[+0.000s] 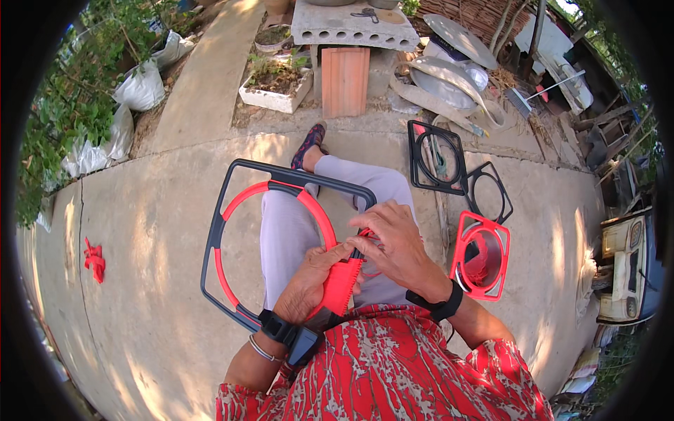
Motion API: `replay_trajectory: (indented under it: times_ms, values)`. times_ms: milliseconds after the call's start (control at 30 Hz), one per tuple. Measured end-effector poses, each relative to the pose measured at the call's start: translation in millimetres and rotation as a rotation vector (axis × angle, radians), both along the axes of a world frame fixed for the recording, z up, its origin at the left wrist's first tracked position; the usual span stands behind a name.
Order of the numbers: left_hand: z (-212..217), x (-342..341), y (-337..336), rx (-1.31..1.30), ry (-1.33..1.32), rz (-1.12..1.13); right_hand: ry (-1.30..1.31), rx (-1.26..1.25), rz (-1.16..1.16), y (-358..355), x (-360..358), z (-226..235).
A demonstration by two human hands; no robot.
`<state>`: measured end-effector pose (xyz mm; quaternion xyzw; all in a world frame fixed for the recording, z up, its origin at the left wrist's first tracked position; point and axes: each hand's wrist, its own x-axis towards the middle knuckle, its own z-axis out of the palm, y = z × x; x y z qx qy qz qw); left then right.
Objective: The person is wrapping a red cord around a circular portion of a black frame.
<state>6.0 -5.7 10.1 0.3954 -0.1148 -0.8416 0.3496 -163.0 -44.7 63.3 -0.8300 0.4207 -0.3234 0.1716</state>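
Across my lap lies a black square frame (330, 182) with a round ring (234, 201) inside it, the ring partly red and partly dark. A dense band of red wrapping (342, 286) covers the frame's side nearest my right. My left hand (307, 282) is closed around the frame at this band, its thumb toward the upper end. Just above, my right hand (394, 242) pinches a red strand (366, 234) against the black bar. My fingers hide part of the strand.
To the right on the concrete lie a red-wrapped frame (460, 245) and two black frames (456, 163), (496, 219). A red bundle (94, 261) lies at left. Ahead stand a white planter (284, 103) and a concrete slab (351, 36). White sacks (140, 85) line the far left.
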Motion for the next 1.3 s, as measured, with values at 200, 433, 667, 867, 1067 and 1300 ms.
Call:
replay_trajectory:
  times_ms: [200,433,667,867,1067,1300]
  values:
    - [8.8,-0.9,0.5,0.012,-0.046,0.029,-0.224,0.368,-0.037,44.2,-41.2,-28.1]
    - [25.3,-1.5,-1.7,0.027,-0.099,0.032,-0.778,0.987,0.118,22.5,-17.9,-49.7]
    - [20.5,-1.0,-1.7,0.073,-0.181,-0.014,-1.02,1.423,0.373,17.2,-21.6,-72.1]
    - [17.5,-6.4,-1.8,0.055,-0.203,0.027,-0.992,1.36,0.389,11.9,-20.2,-90.8]
    - [15.7,-8.6,-4.2,0.155,-0.209,-0.031,-0.894,1.197,0.289,15.1,-24.0,-94.0]
    - [5.6,-7.8,-2.8,0.2,-0.139,-0.021,-0.436,0.859,0.053,14.0,-28.2,-80.9]
